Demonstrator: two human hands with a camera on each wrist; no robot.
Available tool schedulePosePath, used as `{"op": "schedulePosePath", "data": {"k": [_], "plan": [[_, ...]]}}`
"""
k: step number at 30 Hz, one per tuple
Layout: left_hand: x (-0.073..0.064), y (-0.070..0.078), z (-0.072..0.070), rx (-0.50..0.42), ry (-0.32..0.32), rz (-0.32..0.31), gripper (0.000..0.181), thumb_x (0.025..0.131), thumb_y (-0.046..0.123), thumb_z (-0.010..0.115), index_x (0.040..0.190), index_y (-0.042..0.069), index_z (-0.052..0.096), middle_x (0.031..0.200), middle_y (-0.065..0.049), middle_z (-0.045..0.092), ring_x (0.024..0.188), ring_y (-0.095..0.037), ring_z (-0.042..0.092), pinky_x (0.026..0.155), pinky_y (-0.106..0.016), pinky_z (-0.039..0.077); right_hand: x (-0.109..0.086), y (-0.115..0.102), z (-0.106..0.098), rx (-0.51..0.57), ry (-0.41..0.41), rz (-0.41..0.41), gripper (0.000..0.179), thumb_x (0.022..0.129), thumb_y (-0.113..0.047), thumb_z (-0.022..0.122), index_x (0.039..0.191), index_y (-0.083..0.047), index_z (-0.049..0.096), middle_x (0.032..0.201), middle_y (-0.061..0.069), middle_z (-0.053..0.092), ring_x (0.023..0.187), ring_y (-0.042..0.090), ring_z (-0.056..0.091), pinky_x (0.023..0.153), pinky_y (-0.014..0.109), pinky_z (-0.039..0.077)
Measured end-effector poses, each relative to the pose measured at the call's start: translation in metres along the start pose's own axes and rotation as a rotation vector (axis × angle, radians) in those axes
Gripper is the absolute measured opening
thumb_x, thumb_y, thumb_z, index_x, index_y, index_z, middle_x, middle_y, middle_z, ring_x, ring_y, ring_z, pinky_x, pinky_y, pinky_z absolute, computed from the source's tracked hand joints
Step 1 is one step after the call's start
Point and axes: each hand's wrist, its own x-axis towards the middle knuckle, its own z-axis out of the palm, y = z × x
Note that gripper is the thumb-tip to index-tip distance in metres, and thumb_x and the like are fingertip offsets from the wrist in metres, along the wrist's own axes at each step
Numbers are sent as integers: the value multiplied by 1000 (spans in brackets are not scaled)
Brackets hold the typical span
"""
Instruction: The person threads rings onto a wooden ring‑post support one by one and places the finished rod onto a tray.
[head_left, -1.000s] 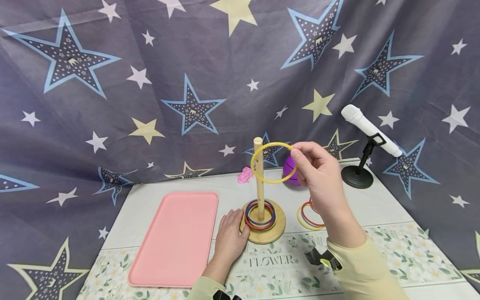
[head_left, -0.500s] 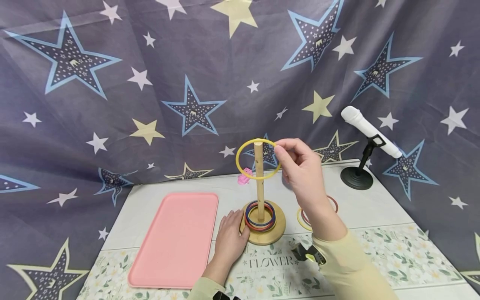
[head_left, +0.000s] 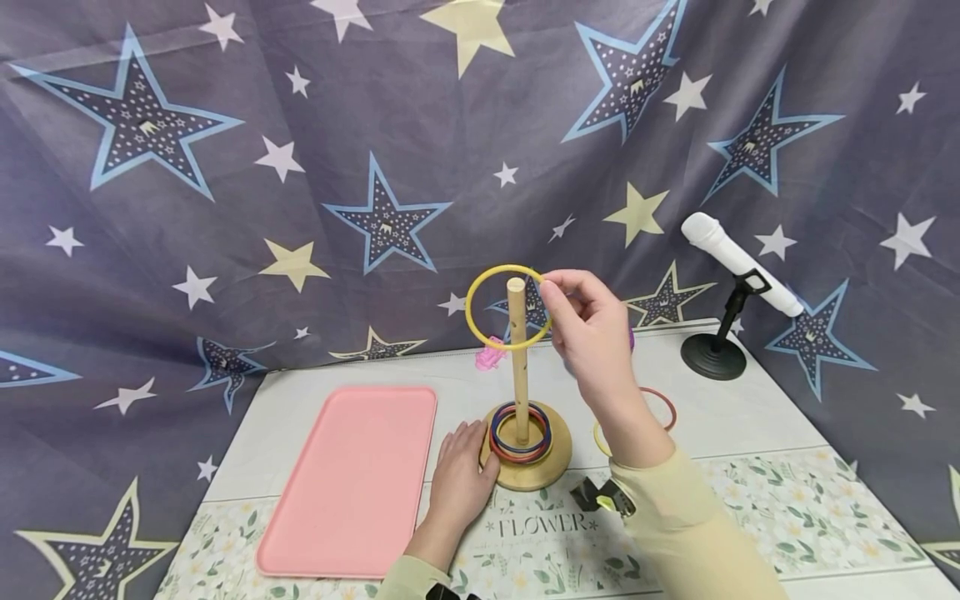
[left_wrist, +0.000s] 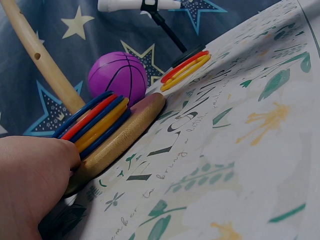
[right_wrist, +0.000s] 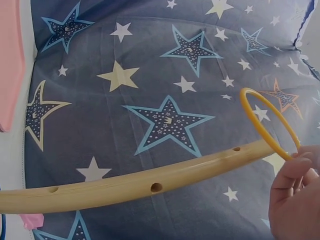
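My right hand (head_left: 592, 333) pinches a yellow ring (head_left: 468, 308) between thumb and fingertips. The ring is tipped up at the top of the wooden peg (head_left: 520, 379), and the peg's tip shows inside its outline in the head view. In the right wrist view the ring (right_wrist: 261, 128) stands close by the peg's end. Several blue, red and yellow rings (left_wrist: 102, 122) lie stacked round the foot of the peg, on its round wooden base (head_left: 534, 477). My left hand (head_left: 459, 475) rests at the base's left side, fingers extended, thumb right at the stacked rings.
A pink tray (head_left: 348, 483) lies at left. Red ring (head_left: 674, 412) and yellow ring (head_left: 597, 440) sit on the table to the right, partly behind my right arm. Farther back are a purple ball (left_wrist: 117, 77), a small pink item (head_left: 490, 356) and a white microphone (head_left: 738, 258) on a black stand.
My right hand has carried the yellow ring leftward to the peg, then slightly up, so its outline now surrounds the peg's tip in the head view. The left hand stays in place.
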Motion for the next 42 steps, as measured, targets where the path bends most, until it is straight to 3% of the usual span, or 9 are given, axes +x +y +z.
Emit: {"op": "schedulePosePath", "data": {"k": [13,23,42], "plan": [[0,0,0,3,-11,-15,57,103,18,70,154,-5,60,156,-23,61,155,-44,46,133,-59,26,5,18,3,57,23,31,17,109,-15,73,117,0,72,66,4,54,48,11,48,40,21,40],[0,-2,2,21,-4,-4,57,103,19,69,153,-5,60,155,-23,61,154,-43,47,133,-59,27,3,29,1,115,39,101,11,110,-11,69,115,-1,69,82,0,60,51,9,48,41,19,39],[1,-2,2,24,-9,-12,57,103,20,69,154,-3,60,156,-22,61,155,-42,46,133,-59,26,-13,65,-14,64,57,250,14,111,-13,67,117,0,66,82,2,56,52,9,48,42,18,40]]}}
